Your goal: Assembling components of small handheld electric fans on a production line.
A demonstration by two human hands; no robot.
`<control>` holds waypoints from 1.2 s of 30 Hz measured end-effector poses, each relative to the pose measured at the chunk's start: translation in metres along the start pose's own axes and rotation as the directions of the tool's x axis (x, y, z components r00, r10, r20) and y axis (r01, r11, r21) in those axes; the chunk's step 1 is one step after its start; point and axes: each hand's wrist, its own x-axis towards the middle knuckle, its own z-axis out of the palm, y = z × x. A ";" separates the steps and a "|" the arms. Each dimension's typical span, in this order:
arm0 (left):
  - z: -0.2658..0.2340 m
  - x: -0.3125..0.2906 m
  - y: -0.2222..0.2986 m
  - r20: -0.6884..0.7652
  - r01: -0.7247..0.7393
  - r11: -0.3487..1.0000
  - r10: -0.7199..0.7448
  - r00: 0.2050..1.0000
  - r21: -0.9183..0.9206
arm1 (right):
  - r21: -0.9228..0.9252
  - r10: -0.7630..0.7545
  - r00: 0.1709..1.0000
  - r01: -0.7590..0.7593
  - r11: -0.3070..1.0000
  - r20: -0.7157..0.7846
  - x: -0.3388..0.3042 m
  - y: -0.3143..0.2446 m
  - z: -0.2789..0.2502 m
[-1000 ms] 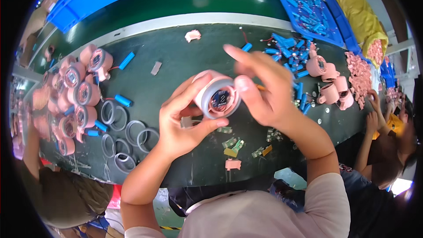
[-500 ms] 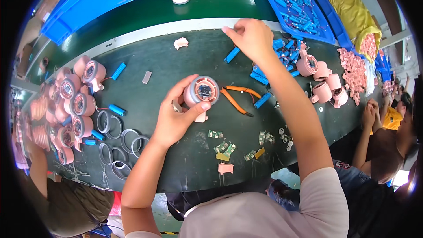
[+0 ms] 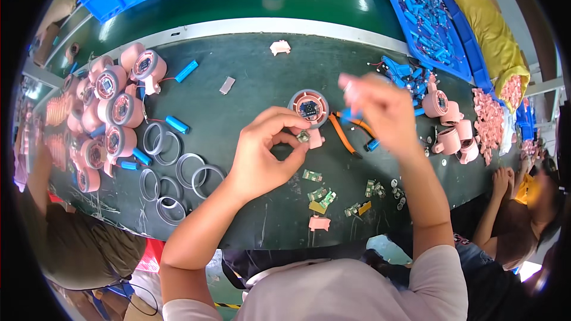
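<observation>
My left hand (image 3: 267,154) pinches a small green circuit board (image 3: 304,136) between thumb and fingertips. Just beyond its fingers sits a round pink housing (image 3: 320,141) with a grey ring at the rim and a dark board inside; its handle points towards me. My right hand (image 3: 380,110) is smeared by motion to the right of the housing, with a blurred blue battery (image 3: 352,117) hanging below its fingers. Orange-handled pliers (image 3: 344,137) lie between the housing and my right forearm, partly covered, beside another blue battery (image 3: 372,144).
Pink housings (image 3: 122,110) crowd the left, near loose grey rings (image 3: 191,167). Small circuit boards (image 3: 318,193) lie in front of me. At right are more housings (image 3: 449,139), small pink parts (image 3: 489,119) and a blue tray (image 3: 470,65) of batteries. Co-workers sit at both sides.
My left hand has let go of the housing's side and now pinches a small circuit board. My right hand has come back towards me from the far edge, bringing a blue battery. The view has shifted.
</observation>
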 end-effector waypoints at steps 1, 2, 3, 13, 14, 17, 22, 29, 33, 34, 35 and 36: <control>0.000 -0.001 -0.002 0.018 -0.014 0.999 0.015 1.000 -0.048 | -0.084 0.044 0.998 -0.041 0.996 0.034 -0.012 -0.012 0.008; 0.000 -0.001 -0.003 0.023 -0.012 0.999 0.014 1.000 -0.053 | -0.040 0.121 0.993 -0.121 0.992 -0.005 -0.025 -0.011 0.017; -0.001 -0.001 -0.004 0.033 0.027 0.999 -0.026 0.999 -0.033 | -0.012 0.107 0.992 -0.108 0.994 -0.059 -0.033 -0.009 0.024; 0.008 -0.003 -0.002 0.041 0.245 0.908 -0.246 0.968 -0.340 | -0.155 -0.104 0.991 0.090 0.984 -0.085 -0.037 0.004 0.044; 0.007 -0.004 -0.004 0.059 0.248 0.909 -0.242 0.968 -0.335 | -0.137 -0.109 0.989 0.095 0.986 -0.096 -0.037 0.007 0.045; 0.006 -0.004 -0.005 0.073 0.225 0.913 -0.213 0.974 -0.340 | -0.108 -0.118 0.988 0.107 0.988 -0.101 -0.036 0.010 0.045; 0.002 -0.004 -0.004 0.088 0.220 0.913 -0.202 0.975 -0.343 | 0.036 -0.050 0.994 0.053 0.998 -0.098 -0.037 0.008 0.047; 0.009 -0.005 -0.003 0.010 0.174 0.939 -0.179 0.984 -0.296 | -0.194 -0.139 0.990 0.130 0.972 -0.034 -0.035 0.003 0.042; 0.015 -0.008 -0.006 -0.119 0.129 0.986 -0.142 0.983 -0.110 | 0.087 0.017 0.989 -0.004 0.996 -0.150 -0.046 0.005 0.062; 0.015 -0.008 -0.007 -0.160 0.111 0.987 -0.129 0.979 -0.114 | 0.065 -0.026 0.989 0.035 0.997 -0.146 -0.048 0.010 0.066; 0.015 -0.008 -0.008 -0.201 0.095 0.989 -0.117 0.973 -0.117 | 0.065 -0.028 0.989 0.038 0.997 -0.145 -0.048 0.009 0.071; 0.015 -0.008 -0.008 -0.202 0.093 0.989 -0.115 0.973 -0.116 | 0.171 -0.010 0.982 0.042 0.984 -0.186 -0.047 0.008 0.076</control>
